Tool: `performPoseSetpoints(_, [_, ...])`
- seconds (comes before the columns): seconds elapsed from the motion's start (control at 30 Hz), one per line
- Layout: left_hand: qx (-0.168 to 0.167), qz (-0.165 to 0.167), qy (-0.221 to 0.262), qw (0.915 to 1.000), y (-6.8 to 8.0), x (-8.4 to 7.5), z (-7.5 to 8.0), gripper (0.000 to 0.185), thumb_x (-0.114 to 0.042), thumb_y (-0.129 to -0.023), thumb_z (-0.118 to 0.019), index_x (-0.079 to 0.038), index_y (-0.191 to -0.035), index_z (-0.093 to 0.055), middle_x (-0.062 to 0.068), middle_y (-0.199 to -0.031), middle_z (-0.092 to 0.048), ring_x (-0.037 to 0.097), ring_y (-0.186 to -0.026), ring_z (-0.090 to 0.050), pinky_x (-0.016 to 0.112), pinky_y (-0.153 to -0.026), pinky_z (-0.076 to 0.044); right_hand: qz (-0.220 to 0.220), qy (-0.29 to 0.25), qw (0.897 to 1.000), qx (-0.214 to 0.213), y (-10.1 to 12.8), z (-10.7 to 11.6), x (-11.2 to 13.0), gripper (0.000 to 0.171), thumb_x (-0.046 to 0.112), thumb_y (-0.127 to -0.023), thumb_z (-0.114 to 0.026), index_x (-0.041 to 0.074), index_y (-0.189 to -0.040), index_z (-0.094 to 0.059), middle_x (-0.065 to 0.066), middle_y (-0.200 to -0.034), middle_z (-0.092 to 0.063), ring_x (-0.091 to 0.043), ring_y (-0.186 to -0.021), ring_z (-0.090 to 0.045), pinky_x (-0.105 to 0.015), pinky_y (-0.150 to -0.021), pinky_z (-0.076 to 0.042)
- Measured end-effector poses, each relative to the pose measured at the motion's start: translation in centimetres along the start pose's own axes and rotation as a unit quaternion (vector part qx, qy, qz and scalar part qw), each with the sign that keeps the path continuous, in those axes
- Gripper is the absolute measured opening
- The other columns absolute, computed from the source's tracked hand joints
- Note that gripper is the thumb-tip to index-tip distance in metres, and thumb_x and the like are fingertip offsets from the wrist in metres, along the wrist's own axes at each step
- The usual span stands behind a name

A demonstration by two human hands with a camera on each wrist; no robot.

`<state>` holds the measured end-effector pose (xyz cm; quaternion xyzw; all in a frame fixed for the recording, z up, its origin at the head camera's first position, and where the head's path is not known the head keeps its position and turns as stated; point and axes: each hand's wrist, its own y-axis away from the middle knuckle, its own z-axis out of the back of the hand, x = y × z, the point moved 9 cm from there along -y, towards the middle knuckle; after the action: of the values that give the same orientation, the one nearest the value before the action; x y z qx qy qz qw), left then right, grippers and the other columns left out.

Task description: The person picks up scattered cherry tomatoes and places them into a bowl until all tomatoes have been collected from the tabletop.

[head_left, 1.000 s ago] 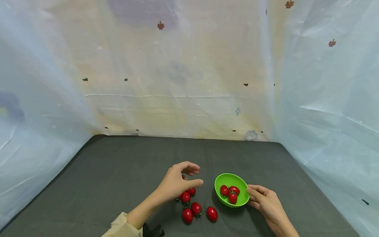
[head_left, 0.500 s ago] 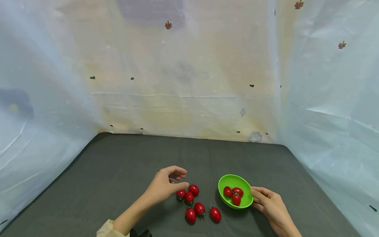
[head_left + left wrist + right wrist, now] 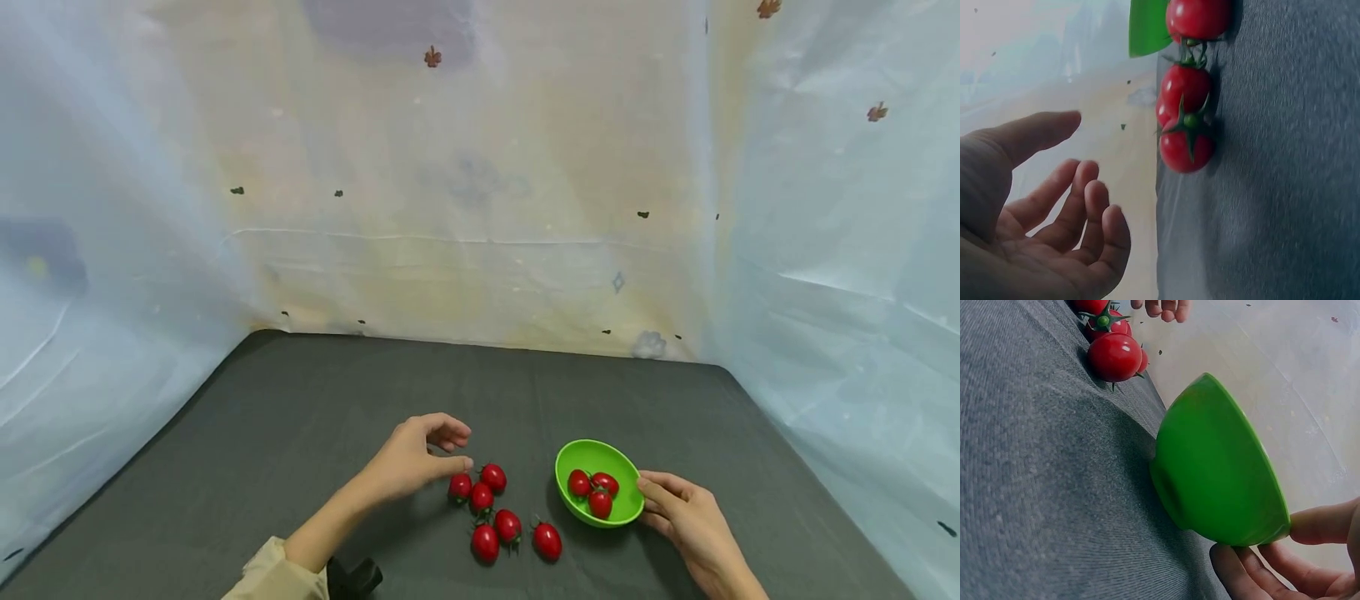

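Several red cherry tomatoes (image 3: 492,477) with green stems lie loose on the dark grey table (image 3: 300,417). My left hand (image 3: 461,447) hovers just left of them, fingers loosely curved and holding nothing, the thumb tip close to the leftmost tomato (image 3: 459,486). In the left wrist view the left hand (image 3: 1094,162) is empty, with a tomato (image 3: 1186,137) just beyond it. A green bowl (image 3: 600,462) holding three tomatoes (image 3: 600,503) sits to the right. My right hand (image 3: 654,502) grips its right rim, thumb on the edge of the bowl (image 3: 1216,462) and fingers (image 3: 1254,569) below.
Pale plastic sheeting (image 3: 480,208) walls in the table at the back and on both sides. A small black object (image 3: 358,575) lies at the near edge beside my beige left sleeve (image 3: 273,575). One tomato (image 3: 547,541) lies close to the bowl's near side.
My left hand has drawn back leftward from beside the bowl, uncovering the loose tomatoes, and now sits at their left edge. The right hand has stayed on the bowl.
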<state>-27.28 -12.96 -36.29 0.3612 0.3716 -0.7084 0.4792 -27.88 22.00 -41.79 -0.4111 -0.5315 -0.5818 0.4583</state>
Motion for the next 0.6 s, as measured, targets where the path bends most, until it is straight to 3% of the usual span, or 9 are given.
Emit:
performPoseSetpoints(0.2, [0.023,0.000,-0.009,0.9997,-0.2,0.0,0.1,0.035,-0.026,-0.083,-0.081,-0.011,-0.112,-0.069,0.003,-0.103,-0.066,0.019,-0.091,-0.059,0.037,-0.078,-0.049,-0.001,0.000,1.000,-0.001,0.1,0.3,-0.2,0.049,0.022,-0.099,-0.062,-0.012,-0.133,-0.050,-0.013,-0.115,-0.064,-0.024,-0.098,-0.066,-0.039,-0.082,-0.054])
performPoseSetpoints(0.6, [0.039,0.008,-0.011,0.9992,-0.3,0.9,0.4,0.040,-0.027,-0.082,-0.083,-0.008,-0.114,-0.068,0.007,-0.108,-0.066,0.021,-0.094,-0.060,0.038,-0.079,-0.049,0.000,-0.005,1.000,0.003,0.0,0.0,-0.4,0.050,0.023,-0.099,-0.062,-0.012,-0.134,-0.049,-0.013,-0.115,-0.064,-0.025,-0.099,-0.066,-0.040,-0.083,-0.053])
